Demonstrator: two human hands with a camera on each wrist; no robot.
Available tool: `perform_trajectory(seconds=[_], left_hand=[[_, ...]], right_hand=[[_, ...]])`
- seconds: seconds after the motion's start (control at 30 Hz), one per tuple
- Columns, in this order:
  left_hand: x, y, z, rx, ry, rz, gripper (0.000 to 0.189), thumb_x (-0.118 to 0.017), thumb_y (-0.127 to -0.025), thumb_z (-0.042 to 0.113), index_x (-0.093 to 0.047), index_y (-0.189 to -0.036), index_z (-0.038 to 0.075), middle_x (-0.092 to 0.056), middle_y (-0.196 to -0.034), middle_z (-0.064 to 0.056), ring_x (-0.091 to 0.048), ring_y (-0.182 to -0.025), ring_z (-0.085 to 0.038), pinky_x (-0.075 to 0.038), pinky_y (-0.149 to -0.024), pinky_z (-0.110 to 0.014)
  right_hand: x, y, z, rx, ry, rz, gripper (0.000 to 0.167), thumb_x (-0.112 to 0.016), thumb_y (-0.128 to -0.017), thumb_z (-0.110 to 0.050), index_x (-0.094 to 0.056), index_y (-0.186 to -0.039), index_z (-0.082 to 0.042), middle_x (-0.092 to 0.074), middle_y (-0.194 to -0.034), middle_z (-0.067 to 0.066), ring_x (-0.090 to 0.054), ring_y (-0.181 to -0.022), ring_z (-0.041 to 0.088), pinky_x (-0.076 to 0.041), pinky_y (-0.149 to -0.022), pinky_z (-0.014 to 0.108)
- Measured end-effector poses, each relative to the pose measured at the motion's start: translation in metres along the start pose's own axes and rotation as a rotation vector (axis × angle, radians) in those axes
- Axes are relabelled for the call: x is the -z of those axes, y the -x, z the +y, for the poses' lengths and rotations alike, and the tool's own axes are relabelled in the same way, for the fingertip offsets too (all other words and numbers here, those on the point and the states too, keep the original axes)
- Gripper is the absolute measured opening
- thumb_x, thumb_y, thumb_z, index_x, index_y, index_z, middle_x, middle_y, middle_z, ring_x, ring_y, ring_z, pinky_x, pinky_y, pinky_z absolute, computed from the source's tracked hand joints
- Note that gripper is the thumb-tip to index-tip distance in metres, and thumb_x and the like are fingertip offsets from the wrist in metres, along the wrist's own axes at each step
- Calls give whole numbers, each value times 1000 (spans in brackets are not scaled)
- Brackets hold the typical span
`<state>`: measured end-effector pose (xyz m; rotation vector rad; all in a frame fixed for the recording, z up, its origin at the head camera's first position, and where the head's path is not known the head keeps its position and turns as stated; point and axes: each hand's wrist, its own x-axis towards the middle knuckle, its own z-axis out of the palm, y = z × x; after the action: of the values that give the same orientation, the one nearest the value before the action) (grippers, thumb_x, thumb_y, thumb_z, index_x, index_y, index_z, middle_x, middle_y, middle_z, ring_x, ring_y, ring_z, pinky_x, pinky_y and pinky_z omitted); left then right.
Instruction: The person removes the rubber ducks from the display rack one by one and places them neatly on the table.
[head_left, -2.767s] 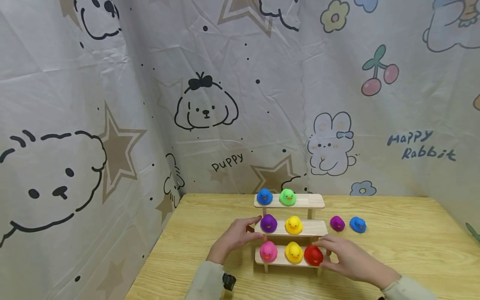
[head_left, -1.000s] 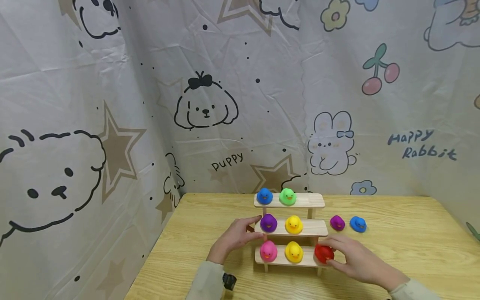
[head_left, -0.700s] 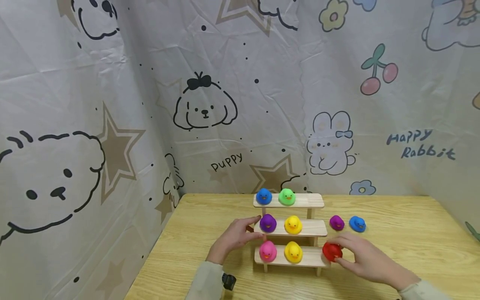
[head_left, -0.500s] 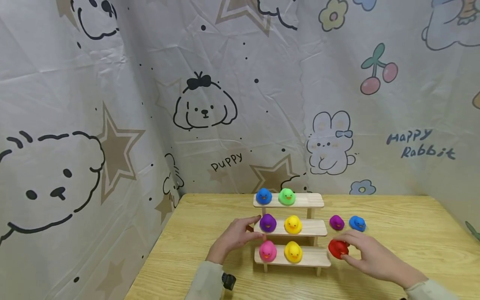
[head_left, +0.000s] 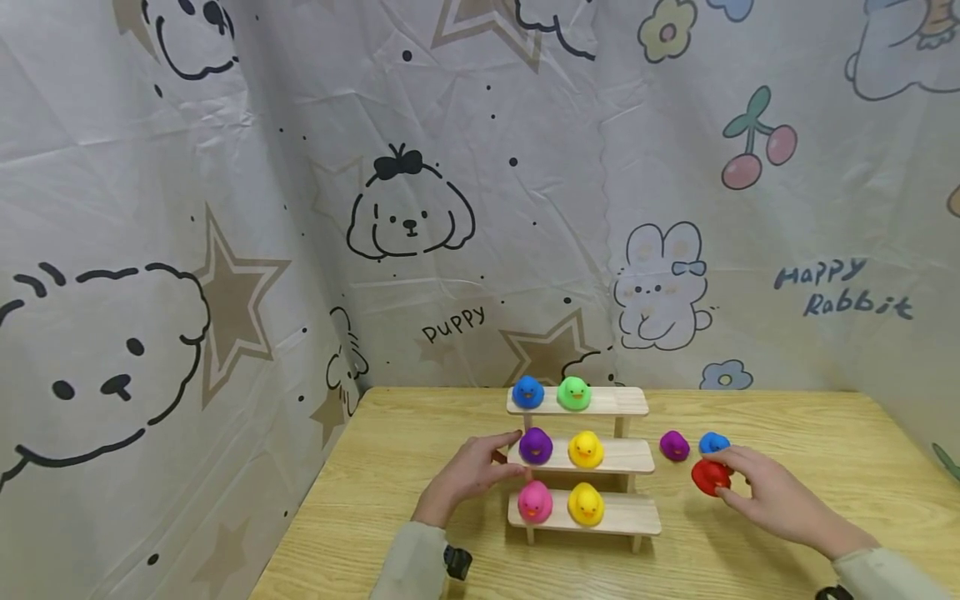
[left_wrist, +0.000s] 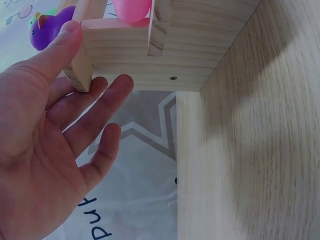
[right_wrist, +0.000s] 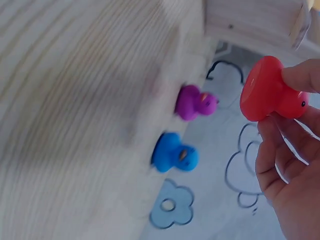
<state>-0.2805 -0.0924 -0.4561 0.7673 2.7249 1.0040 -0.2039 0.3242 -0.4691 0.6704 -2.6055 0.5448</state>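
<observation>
My right hand (head_left: 783, 498) pinches a red rubber duck (head_left: 710, 477) between thumb and fingers, to the right of a three-tier wooden stand (head_left: 630, 515). In the right wrist view the red duck (right_wrist: 262, 90) is held off the table. My left hand (head_left: 474, 473) grips the left end of the stand's middle tier; in the left wrist view the thumb lies on one side of the plank and fingers on the other. On the stand sit a blue duck (head_left: 528, 392), green duck (head_left: 574, 393), purple duck (head_left: 536, 447), pink duck (head_left: 535, 502) and two yellow ducks (head_left: 586, 450).
A magenta duck (head_left: 674, 446) and another blue duck (head_left: 713, 443) stand on the wooden table (head_left: 375, 467), right of the stand. The red duck partly overlaps that blue one in the head view. A printed cloth (head_left: 450, 200) hangs behind and beside the table.
My right hand has taken the red duck off the right end of the bottom tier and carried it right and away from me, towards the loose ducks. The left hand stays in place.
</observation>
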Motion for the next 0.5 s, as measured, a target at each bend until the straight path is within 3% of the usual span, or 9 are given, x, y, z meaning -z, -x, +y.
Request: perform_trajectory(seconds=[0.2, 0.5], left_hand=[[1, 1, 2, 20, 17, -8, 59, -66, -88, 38, -48, -140, 15, -54, -134, -3, -61, -94, -14, -49, -77, -26], [0, 1, 1, 40, 43, -7, 60, -67, -87, 37, -48, -140, 16, -54, -134, -3, -60, -93, -14, -49, -75, -26]], right_hand=[[2, 3, 20, -33, 10, 17, 42, -79, -69, -1, -65, -109, -1, -63, -95, -3, -55, -80, 8, -48, -62, 28], [3, 6, 45, -85, 47, 10, 39, -77, -69, -1, -65, -106, 1, -62, -91, -3, -55, -77, 8, -50, -64, 33]])
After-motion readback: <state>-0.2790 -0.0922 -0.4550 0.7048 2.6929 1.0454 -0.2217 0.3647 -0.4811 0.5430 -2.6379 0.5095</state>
